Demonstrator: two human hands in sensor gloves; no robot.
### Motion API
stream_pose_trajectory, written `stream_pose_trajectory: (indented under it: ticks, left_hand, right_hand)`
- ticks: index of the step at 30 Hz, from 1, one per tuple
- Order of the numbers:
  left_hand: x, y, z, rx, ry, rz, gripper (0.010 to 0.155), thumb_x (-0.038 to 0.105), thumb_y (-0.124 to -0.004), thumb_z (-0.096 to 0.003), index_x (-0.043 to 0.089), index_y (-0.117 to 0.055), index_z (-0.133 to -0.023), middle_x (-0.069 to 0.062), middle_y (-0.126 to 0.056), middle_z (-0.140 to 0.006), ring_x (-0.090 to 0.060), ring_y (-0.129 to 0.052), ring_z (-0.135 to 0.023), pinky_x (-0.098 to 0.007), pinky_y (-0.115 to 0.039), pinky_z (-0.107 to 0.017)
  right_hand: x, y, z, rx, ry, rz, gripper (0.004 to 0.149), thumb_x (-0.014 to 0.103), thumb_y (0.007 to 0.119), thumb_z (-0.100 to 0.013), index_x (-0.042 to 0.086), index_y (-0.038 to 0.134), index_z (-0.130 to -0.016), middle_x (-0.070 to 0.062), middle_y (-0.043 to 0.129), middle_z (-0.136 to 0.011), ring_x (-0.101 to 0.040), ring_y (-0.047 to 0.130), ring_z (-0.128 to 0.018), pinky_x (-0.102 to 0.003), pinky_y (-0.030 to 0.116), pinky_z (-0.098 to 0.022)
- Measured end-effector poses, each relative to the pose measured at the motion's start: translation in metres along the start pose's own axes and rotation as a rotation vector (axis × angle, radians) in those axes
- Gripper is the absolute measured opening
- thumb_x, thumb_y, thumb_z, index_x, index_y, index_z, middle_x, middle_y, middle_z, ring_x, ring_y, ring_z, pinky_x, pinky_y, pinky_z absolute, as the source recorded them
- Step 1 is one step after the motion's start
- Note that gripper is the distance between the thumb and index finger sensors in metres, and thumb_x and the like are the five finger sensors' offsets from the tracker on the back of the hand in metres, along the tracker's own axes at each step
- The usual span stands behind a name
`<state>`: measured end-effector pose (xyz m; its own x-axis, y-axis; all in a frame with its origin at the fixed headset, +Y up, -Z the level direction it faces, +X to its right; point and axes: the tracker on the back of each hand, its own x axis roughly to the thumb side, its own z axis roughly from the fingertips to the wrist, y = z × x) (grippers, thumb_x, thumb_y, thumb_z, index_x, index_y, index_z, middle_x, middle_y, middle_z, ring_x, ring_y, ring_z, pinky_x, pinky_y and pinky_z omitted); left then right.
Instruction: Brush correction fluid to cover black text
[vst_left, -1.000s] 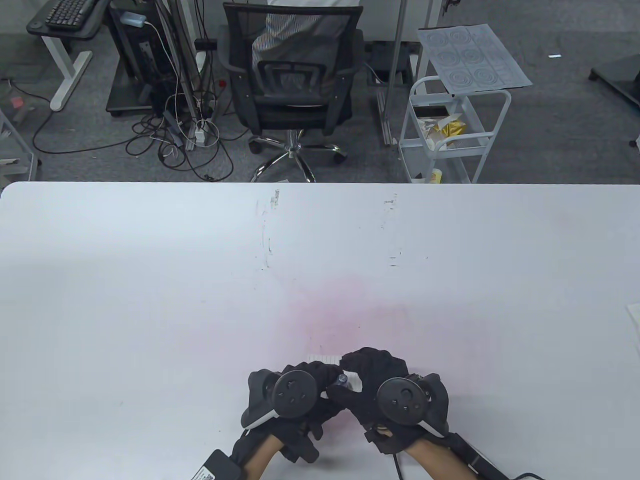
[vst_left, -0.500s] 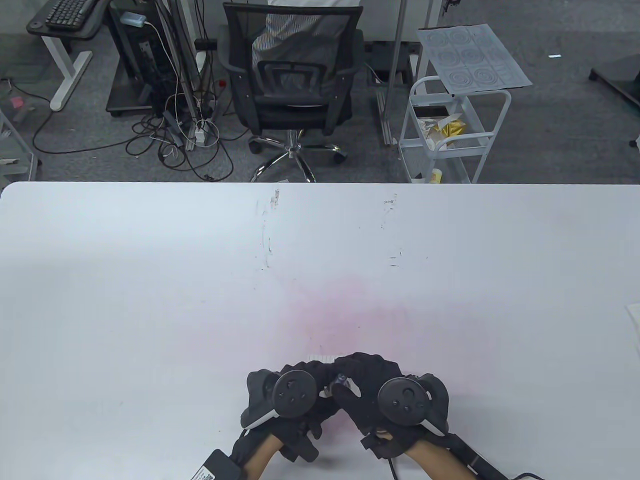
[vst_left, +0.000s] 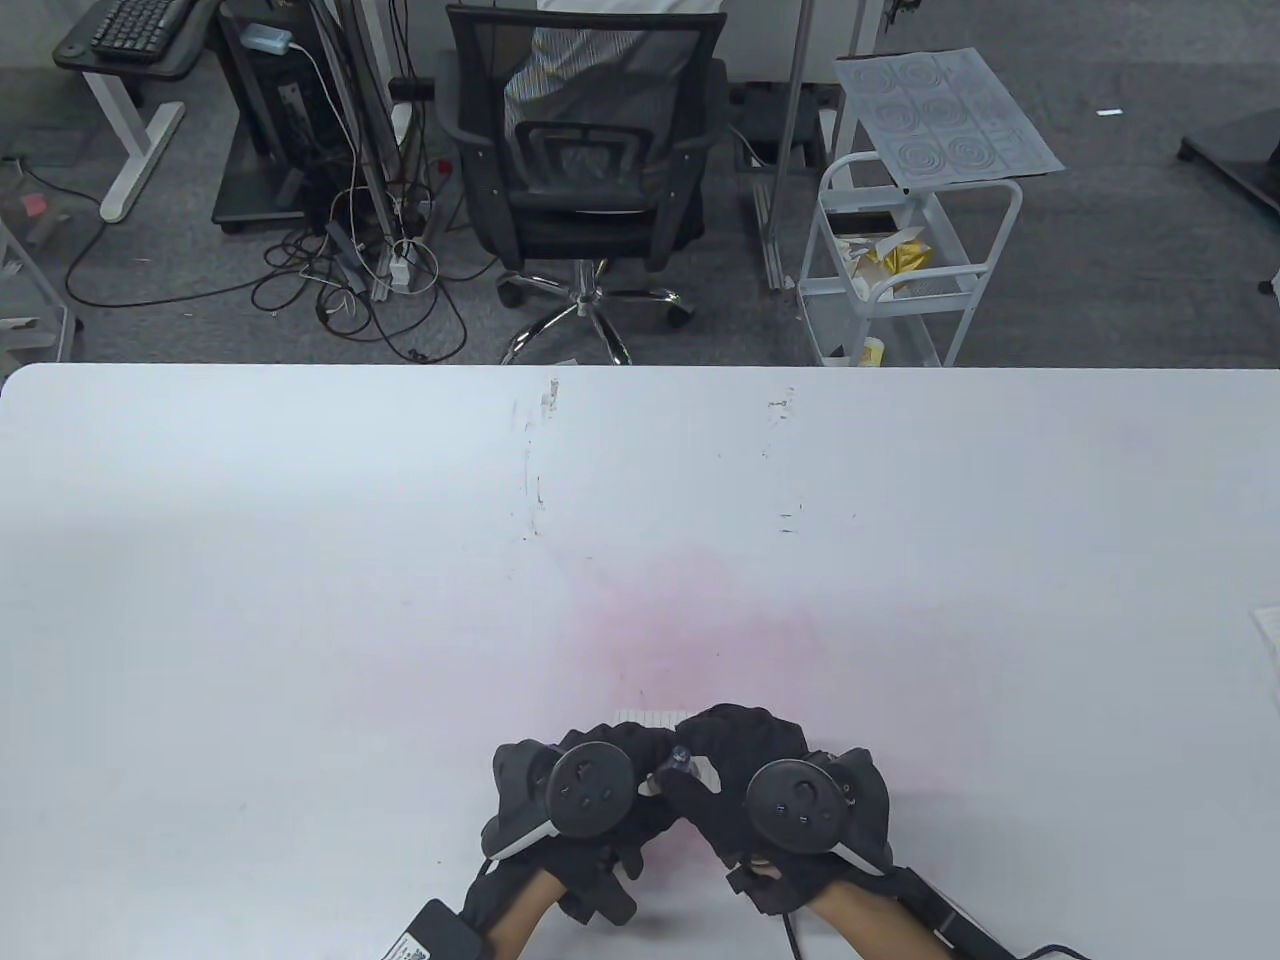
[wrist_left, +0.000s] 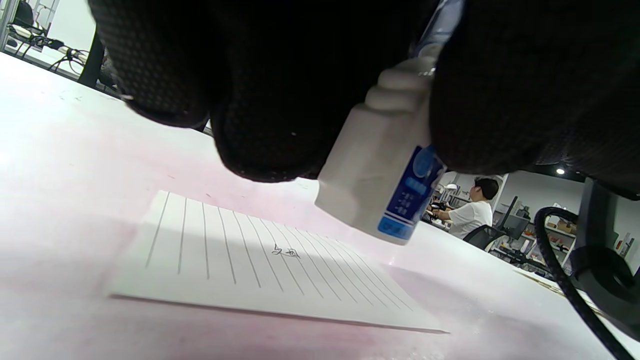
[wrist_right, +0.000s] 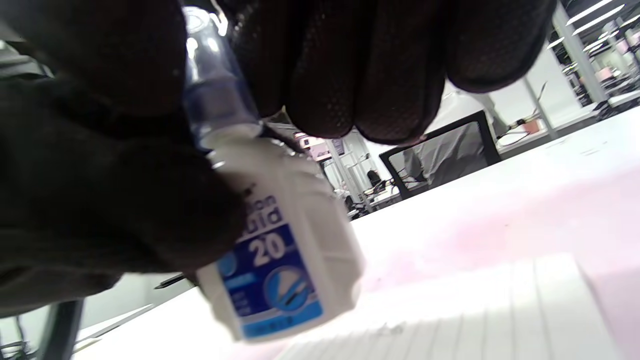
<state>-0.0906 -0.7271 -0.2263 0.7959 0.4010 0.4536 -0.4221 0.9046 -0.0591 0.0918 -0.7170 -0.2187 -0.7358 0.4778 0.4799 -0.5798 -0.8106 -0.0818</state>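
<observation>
A small white correction fluid bottle (wrist_left: 385, 190) with a blue label is held tilted just above the table between both hands. It also shows in the right wrist view (wrist_right: 280, 260). My left hand (vst_left: 625, 752) grips its white body. My right hand (vst_left: 730, 742) grips the clear blue cap (wrist_right: 212, 100), which shows between the hands in the table view (vst_left: 681, 758). A lined sheet of paper (wrist_left: 240, 260) lies flat under the bottle, with a short piece of black text (wrist_left: 286, 252) near its middle. In the table view only its far edge (vst_left: 650, 716) shows.
The white table (vst_left: 300, 560) has a pink stain (vst_left: 700, 620) around the paper. A black cable (wrist_left: 560, 285) runs beside my right wrist. A black adapter (vst_left: 425, 935) lies at the front edge. Another paper (vst_left: 1268, 632) sits at the right edge. An office chair (vst_left: 585, 150) stands beyond the table.
My right hand has shifted slightly left, closing in on the bottle. The left hand and the paper have stayed put.
</observation>
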Motion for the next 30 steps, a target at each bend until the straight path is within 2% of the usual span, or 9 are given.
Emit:
stream_pose_trajectory:
  ticks: [6, 8, 11, 16, 20, 30]
  left_hand:
    - [-0.0023, 0.0009, 0.0005, 0.005, 0.01, 0.003, 0.059, 0.051, -0.098, -0.0291, 0.021, -0.088, -0.079, -0.007, -0.103, -0.068, -0.02, -0.108, -0.048, -0.044, -0.087, -0.051]
    - [-0.0031, 0.0018, 0.0008, 0.007, 0.012, 0.009, 0.059, 0.051, -0.098, -0.029, 0.021, -0.089, -0.079, -0.007, -0.103, -0.068, -0.02, -0.108, -0.048, -0.044, -0.087, -0.05]
    - [-0.0035, 0.0019, 0.0012, 0.006, 0.012, 0.004, 0.059, 0.05, -0.098, -0.0292, 0.021, -0.089, -0.079, -0.007, -0.103, -0.068, -0.02, -0.108, -0.048, -0.044, -0.087, -0.05]
    - [0.0005, 0.0004, 0.0014, -0.002, -0.001, -0.007, 0.059, 0.051, -0.098, -0.0292, 0.021, -0.089, -0.079, -0.007, -0.103, -0.068, -0.02, -0.108, -0.048, -0.044, -0.087, -0.05]
    - [0.0027, -0.001, 0.0015, -0.008, -0.007, -0.024, 0.059, 0.051, -0.098, -0.0292, 0.021, -0.089, -0.079, -0.007, -0.103, -0.068, -0.02, -0.108, -0.048, -0.044, -0.087, -0.05]
    - [0.0016, -0.0005, 0.0011, -0.019, -0.003, -0.024, 0.059, 0.051, -0.098, -0.0292, 0.021, -0.089, -0.079, -0.007, -0.103, -0.068, -0.02, -0.108, -0.049, -0.044, -0.087, -0.051]
  right_hand:
    - [-0.0002, 0.0014, -0.0002, 0.036, -0.023, -0.055, 0.051, 0.045, 0.079, -0.04, 0.02, 0.076, -0.084, -0.006, 0.078, -0.084, -0.039, 0.088, -0.074, -0.06, 0.068, -0.057]
    - [-0.0008, 0.0008, 0.0007, 0.018, -0.031, -0.052, 0.055, 0.049, 0.079, -0.039, 0.021, 0.074, -0.086, -0.006, 0.076, -0.086, -0.04, 0.087, -0.075, -0.06, 0.068, -0.057]
    - [-0.0002, -0.0018, 0.003, -0.049, -0.028, 0.003, 0.065, 0.061, 0.081, -0.035, 0.02, 0.074, -0.085, -0.006, 0.076, -0.084, -0.039, 0.087, -0.073, -0.059, 0.068, -0.057]
    - [0.003, -0.001, 0.0055, -0.113, -0.012, 0.096, 0.064, 0.068, 0.082, -0.031, 0.022, 0.08, -0.076, -0.003, 0.083, -0.074, -0.035, 0.094, -0.063, -0.056, 0.073, -0.053]
    - [0.0049, 0.0012, 0.0059, -0.146, -0.021, 0.125, 0.055, 0.064, 0.084, -0.032, 0.023, 0.084, -0.069, -0.002, 0.088, -0.067, -0.032, 0.098, -0.057, -0.055, 0.076, -0.05]
    - [0.0041, 0.0017, 0.0033, -0.064, -0.006, 0.012, 0.049, 0.05, 0.084, -0.036, 0.019, 0.083, -0.074, -0.006, 0.087, -0.071, -0.034, 0.097, -0.06, -0.056, 0.075, -0.051]
